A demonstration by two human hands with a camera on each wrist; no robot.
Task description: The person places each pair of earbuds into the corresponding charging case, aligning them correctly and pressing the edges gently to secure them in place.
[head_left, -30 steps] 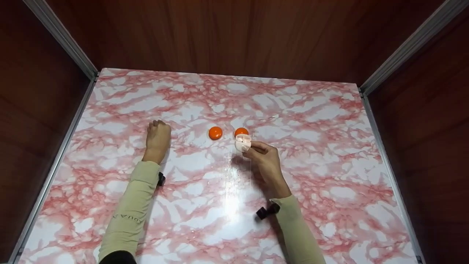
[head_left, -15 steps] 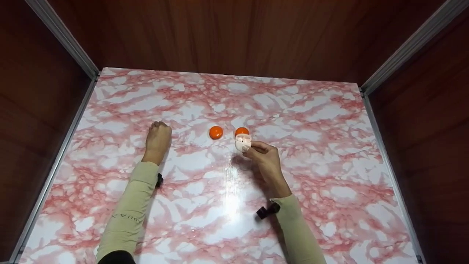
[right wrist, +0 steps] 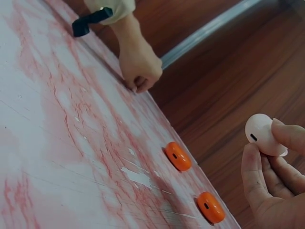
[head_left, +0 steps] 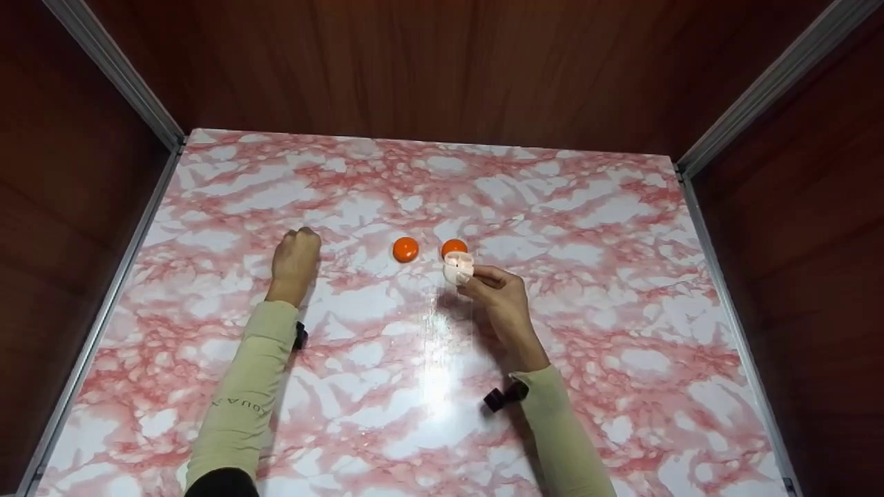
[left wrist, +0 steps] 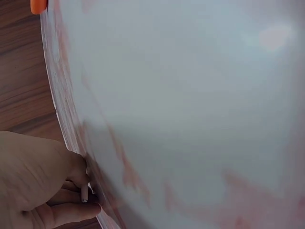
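My right hand (head_left: 503,297) holds a white earbud case (head_left: 458,270) between thumb and fingers, above the table, with its lid up in the head view. The right wrist view shows the case's (right wrist: 261,133) rounded outside with a small dark port. My left hand (head_left: 297,259) is low over the table on the left, its fingers curled. Between its thumb and fingers, the left wrist view shows the short white stem of an earbud (left wrist: 85,193); the rest of it is hidden. Beyond the right hand lie two closed orange earbud cases, one (head_left: 405,250) left of the other (head_left: 454,247).
The table (head_left: 587,290) has a red and white marbled top with a bright glare spot near its middle. Dark wood panels (head_left: 414,69) stand along the back and both sides, with metal rails at the corners. A black camera mount (head_left: 505,397) sits at the right wrist.
My left hand has turned slightly, so its fingertips show less from above. The right hand keeps the white earbud case in the same place. The orange cases have not moved.
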